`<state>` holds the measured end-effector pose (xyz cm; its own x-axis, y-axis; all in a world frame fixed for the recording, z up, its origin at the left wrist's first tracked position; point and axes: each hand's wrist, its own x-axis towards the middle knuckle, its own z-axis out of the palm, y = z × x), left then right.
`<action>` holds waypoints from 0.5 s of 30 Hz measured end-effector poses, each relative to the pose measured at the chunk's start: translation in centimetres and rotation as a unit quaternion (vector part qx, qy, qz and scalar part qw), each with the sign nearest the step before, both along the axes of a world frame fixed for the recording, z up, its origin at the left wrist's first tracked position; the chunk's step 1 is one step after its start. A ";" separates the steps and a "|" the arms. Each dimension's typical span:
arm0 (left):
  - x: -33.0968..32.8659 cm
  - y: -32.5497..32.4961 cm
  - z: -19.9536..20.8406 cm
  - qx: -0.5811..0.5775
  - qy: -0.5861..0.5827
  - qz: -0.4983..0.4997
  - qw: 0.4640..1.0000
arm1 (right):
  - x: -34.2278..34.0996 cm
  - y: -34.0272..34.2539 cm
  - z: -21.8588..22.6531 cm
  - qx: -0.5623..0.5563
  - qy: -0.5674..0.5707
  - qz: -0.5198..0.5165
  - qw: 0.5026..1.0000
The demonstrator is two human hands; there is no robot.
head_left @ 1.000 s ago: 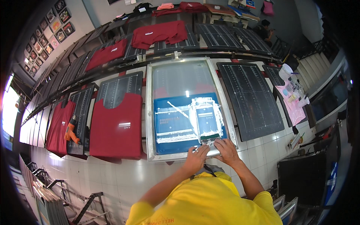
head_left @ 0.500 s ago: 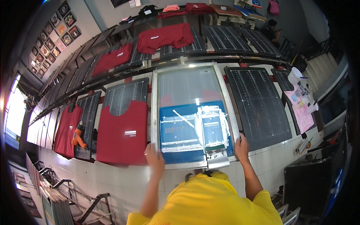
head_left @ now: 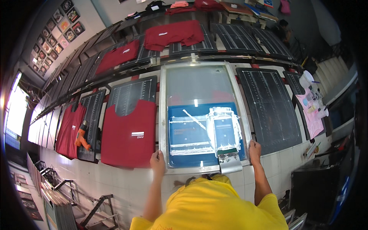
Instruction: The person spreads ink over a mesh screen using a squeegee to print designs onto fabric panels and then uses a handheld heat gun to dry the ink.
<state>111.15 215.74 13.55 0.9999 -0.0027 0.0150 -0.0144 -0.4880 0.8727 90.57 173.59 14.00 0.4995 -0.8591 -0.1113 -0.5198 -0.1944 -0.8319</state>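
Observation:
In front of me lies a metal-framed printing screen (head_left: 163,115) with a pale mesh and a blue stencil area (head_left: 188,161) smeared with white ink. A dark red garment shows faintly through the mesh. My left hand (head_left: 158,162) is closed on the frame's near left side. On its near right side, my right hand (head_left: 254,152) grips the edge, fingers partly hidden under it. A flat metal squeegee (head_left: 231,164) rests on the screen's near end and juts over the frame, touched by neither hand. Left of the screen, a dark red shirt (head_left: 126,142) with a small white print lies on a board.
A black gridded board (head_left: 270,107) stands right of the screen. Farther right, cups (head_left: 312,105) and a white tub (head_left: 306,78) sit by a pink cloth (head_left: 311,124). An orange heat gun (head_left: 81,138) lies at left. More red garments (head_left: 174,35) cover the far row.
The whole view has shifted slightly, so things appear farther right. My left hand, blurred before, is now sharp and closed at the frame's side. My right hand keeps its hold.

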 end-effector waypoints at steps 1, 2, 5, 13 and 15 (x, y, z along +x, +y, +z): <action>0.1 0.3 0.1 -0.005 -0.013 0.001 1.000 | 0.0 0.2 0.0 -0.018 0.000 -0.008 1.000; 0.2 0.6 0.3 -0.009 -0.027 0.003 1.000 | -0.5 0.5 0.0 -0.036 0.000 -0.016 0.999; 0.7 1.7 2.7 -0.011 0.006 -0.023 1.000 | -1.2 1.4 0.0 -0.032 0.007 -0.028 0.999; 5.2 15.3 3.2 -0.019 -0.030 0.003 0.999 | 4.0 15.6 1.9 -0.019 -0.042 -0.027 0.999; 6.9 20.0 3.3 -0.013 -0.029 0.018 0.999 | 5.9 20.1 1.4 0.010 -0.044 -0.008 0.999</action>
